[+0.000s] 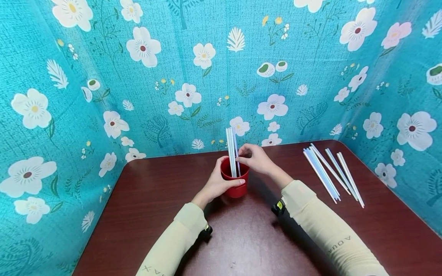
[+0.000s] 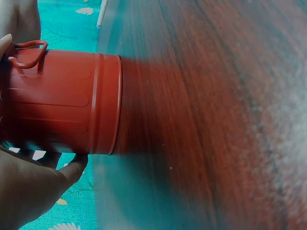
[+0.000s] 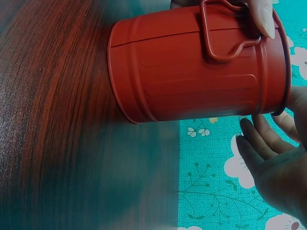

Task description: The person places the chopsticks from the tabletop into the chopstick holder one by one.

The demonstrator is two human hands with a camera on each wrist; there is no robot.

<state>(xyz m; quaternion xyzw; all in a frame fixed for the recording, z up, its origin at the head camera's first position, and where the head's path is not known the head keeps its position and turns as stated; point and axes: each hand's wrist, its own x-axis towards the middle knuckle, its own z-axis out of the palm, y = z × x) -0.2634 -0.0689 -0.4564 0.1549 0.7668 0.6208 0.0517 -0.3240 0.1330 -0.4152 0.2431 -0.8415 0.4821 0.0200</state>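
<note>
A red metal bucket (image 1: 236, 191) with a small wire handle stands upright on the table. My left hand (image 1: 221, 179) grips it from the left, with the thumb across the front near the handle. Several long, thin white and light-blue straws (image 1: 230, 149) rise out of the bucket, leaning slightly left. At the bucket's right rim, my right hand (image 1: 255, 158) pinches a blue straw (image 1: 236, 145) beside the bunch. Both wrist views show the bucket's side (image 2: 67, 100) (image 3: 192, 81). The straws' lower ends are hidden inside the bucket.
More white and light-blue straws (image 1: 321, 174) lie loosely side by side on the right of the dark red-brown table (image 1: 155, 191). A teal floral cloth (image 1: 207, 76) hangs behind the table and at both sides.
</note>
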